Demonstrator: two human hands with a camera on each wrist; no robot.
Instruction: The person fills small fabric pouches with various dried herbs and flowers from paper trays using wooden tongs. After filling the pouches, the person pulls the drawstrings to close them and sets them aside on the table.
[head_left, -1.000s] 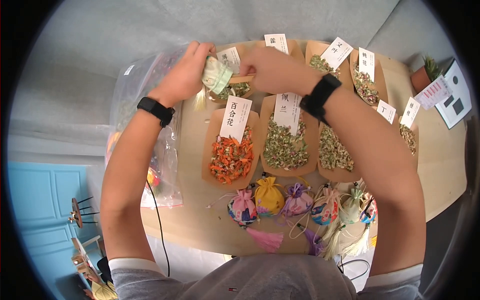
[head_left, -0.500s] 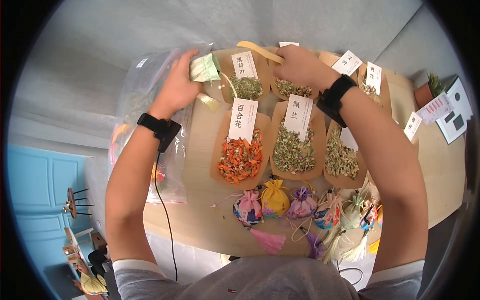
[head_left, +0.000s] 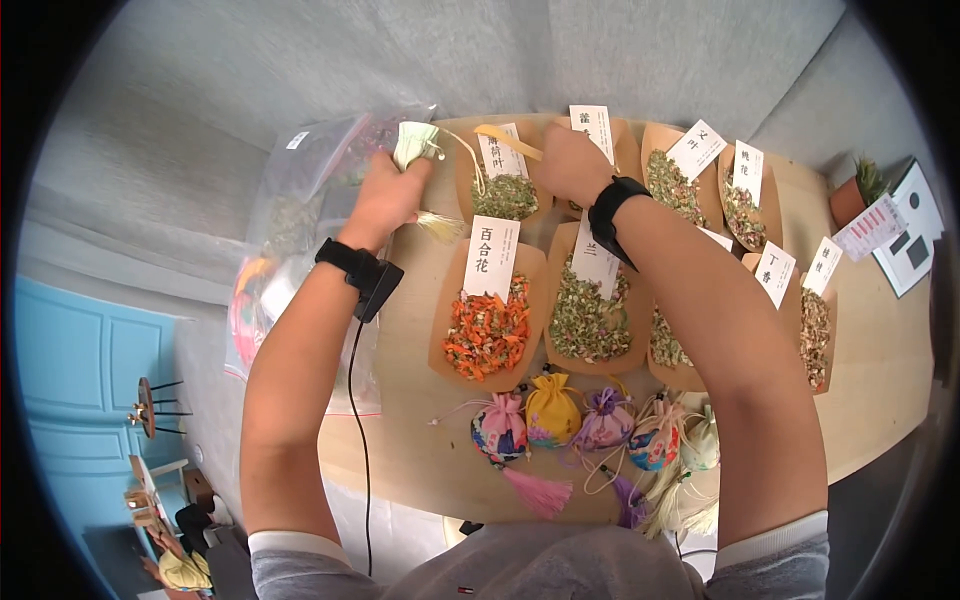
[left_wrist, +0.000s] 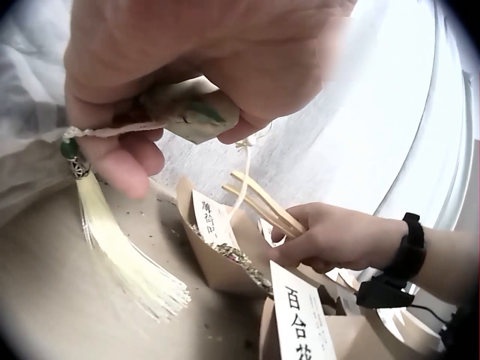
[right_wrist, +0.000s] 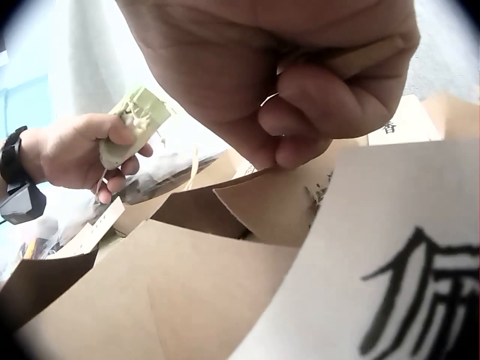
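Note:
In the head view my left hand (head_left: 388,198) grips a pale green drawstring pouch (head_left: 415,143), its gathered mouth pointing up. From the pouch hang a cream cord and a cream tassel (left_wrist: 124,247) with a green bead at its top. My right hand (head_left: 578,168) holds light wooden tongs (head_left: 505,138) by one end; both prongs show in the left wrist view, slightly apart. They point left and overlap the label of a paper tray of dried green leaves (head_left: 505,198). Behind the right hand is another tray with a white label (head_left: 590,130).
Nearer me lie trays of orange dried petals (head_left: 487,330) and green herbs (head_left: 590,325), with more at right. A row of small sachets, including a yellow one (head_left: 553,410), lies along the front. A clear plastic bag (head_left: 300,215) is at left, a potted plant (head_left: 860,190) far right.
A second ago the tongs were close to the pouch; the hands have since drawn apart. The pouch has turned from sideways to mouth-up in my left hand. The head view has shifted slightly.

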